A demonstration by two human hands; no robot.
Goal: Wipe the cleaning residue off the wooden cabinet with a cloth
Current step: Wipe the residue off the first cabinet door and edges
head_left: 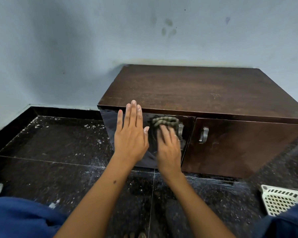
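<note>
A low dark wooden cabinet (205,90) stands against the pale blue wall, with two doors on its front. My left hand (130,133) lies flat with straight fingers on the left door, fingertips near the top edge. My right hand (169,145), blurred, presses a dark crumpled cloth (164,121) against the upper part of the same door, just left of its metal handle (180,130). The cloth bunches out above my fingers. The right door (244,148) has its own metal handle (204,134).
The floor is dark speckled stone (58,145) with white flecks scattered on it. A white perforated plastic basket (280,200) lies at the lower right. My blue-clad knees fill the bottom corners. The wall behind has a few dark smudges (169,26).
</note>
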